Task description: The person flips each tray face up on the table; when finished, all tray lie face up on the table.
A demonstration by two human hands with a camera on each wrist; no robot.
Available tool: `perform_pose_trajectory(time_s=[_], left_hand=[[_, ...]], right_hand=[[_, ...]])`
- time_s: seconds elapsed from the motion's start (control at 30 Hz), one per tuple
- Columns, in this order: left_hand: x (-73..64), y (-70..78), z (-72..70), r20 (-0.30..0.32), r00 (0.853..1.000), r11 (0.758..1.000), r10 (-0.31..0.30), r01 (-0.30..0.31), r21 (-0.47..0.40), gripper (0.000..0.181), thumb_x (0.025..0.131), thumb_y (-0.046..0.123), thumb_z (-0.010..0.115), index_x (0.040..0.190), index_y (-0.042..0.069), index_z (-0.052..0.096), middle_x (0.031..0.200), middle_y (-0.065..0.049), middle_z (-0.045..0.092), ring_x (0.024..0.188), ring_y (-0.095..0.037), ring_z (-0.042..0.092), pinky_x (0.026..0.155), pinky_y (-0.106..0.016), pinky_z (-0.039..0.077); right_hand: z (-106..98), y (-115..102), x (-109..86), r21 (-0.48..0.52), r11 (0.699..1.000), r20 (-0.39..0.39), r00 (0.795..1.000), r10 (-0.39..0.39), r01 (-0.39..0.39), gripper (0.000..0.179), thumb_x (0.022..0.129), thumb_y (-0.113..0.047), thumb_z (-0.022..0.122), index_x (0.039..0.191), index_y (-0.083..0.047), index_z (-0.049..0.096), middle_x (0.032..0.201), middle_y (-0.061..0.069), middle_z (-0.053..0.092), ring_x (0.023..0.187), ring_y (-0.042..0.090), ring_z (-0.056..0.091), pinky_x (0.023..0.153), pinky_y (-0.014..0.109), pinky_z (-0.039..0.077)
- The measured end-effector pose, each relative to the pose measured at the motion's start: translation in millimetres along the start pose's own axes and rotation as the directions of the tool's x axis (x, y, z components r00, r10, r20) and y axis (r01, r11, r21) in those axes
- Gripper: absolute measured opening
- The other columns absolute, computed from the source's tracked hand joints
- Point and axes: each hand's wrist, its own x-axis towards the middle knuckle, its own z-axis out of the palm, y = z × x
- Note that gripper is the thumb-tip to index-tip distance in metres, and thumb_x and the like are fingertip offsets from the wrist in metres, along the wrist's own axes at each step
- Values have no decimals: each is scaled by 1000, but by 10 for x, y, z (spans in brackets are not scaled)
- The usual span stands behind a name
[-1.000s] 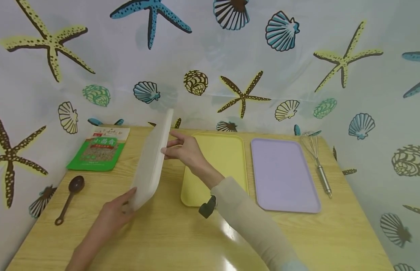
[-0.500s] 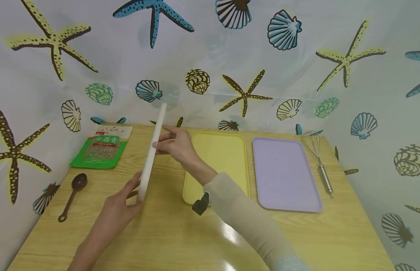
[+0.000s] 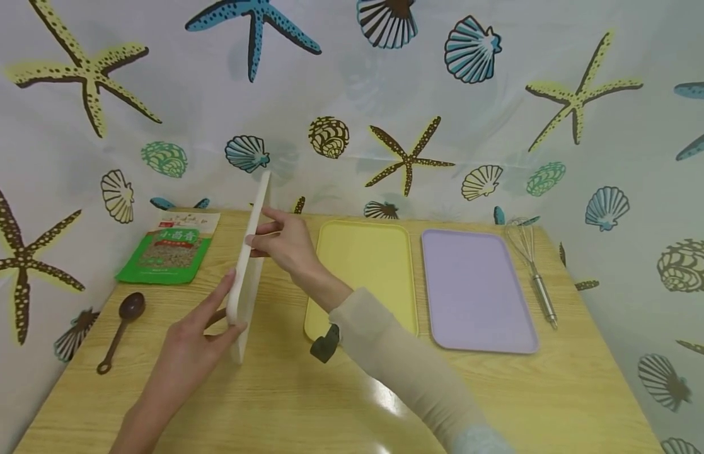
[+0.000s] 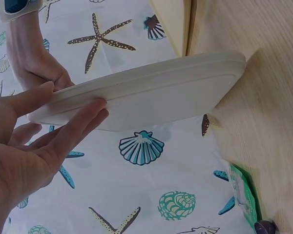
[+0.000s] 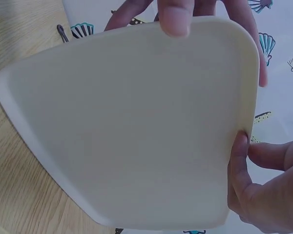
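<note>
A white tray (image 3: 248, 277) is held up on its side, seen nearly edge-on in the head view. My left hand (image 3: 187, 340) grips its near edge, thumb on the hollow face and fingers on the back. Farther along the rim, my right hand (image 3: 292, 246) pinches the upper edge; the right wrist view shows its fingers (image 5: 239, 161) on the hollow face. That face of the tray (image 5: 136, 126) carries nothing visible. In the left wrist view, the tray's back (image 4: 166, 97) shows, with one corner close to the wood; contact there cannot be made out.
A yellow tray (image 3: 363, 271) and a purple tray (image 3: 476, 290) lie flat to the right, a whisk (image 3: 536, 277) beyond them. Leftward are a green seasoning packet (image 3: 170, 249) and a brown spoon (image 3: 125, 318). A patterned cloth (image 3: 329, 75) surrounds the wooden table (image 3: 283, 403).
The white tray has turned in my hands and shifted slightly left: its back showed first, then its thin edge, now a sliver of its hollow face. Both hands keep their hold.
</note>
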Motion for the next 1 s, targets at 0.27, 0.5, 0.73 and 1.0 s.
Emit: perform_pose_trajectory(time_s=[0.27, 0.5, 0.73, 1.0], left_hand=[[-2, 29, -18, -27, 999, 999, 17, -16, 41, 85, 83, -6, 70, 152, 26, 31, 141, -24, 46, 99, -43, 64, 65, -37, 60], [-12, 58, -40, -79, 996, 994, 38, -30, 102, 77, 83, -4, 71, 149, 18, 38, 133, -26, 53, 96, -41, 66, 72, -49, 56], [-26, 37, -55, -150, 988, 996, 41, -27, 90, 68, 82, -3, 72, 143, 13, 47, 125, -27, 58, 98, -40, 65, 68, -18, 56], [-38, -4, -124, -221, 975, 993, -38, 62, 100, 59, 85, 3, 72, 140, 11, 51, 128, -21, 58, 97, -36, 65, 69, 4, 40]], right_hand=[[27, 5, 8, -14, 1000, 14, 1000, -15, 15, 58, 84, 8, 68, 138, 1, 49, 94, 9, 62, 76, 26, 69, 69, 32, 60], [62, 36, 36, -13, 1000, 45, 999, -2, 3, 53, 84, 8, 68, 135, 2, 53, 93, 6, 61, 72, 20, 67, 68, 31, 60], [47, 73, 26, -9, 999, 92, 995, -30, 31, 51, 89, 4, 64, 137, 3, 49, 100, 12, 62, 81, 27, 70, 70, 30, 60], [-118, 626, 46, -140, 988, 34, 997, 72, -67, 43, 97, -9, 58, 137, 4, 48, 103, 13, 64, 94, 36, 67, 79, 41, 58]])
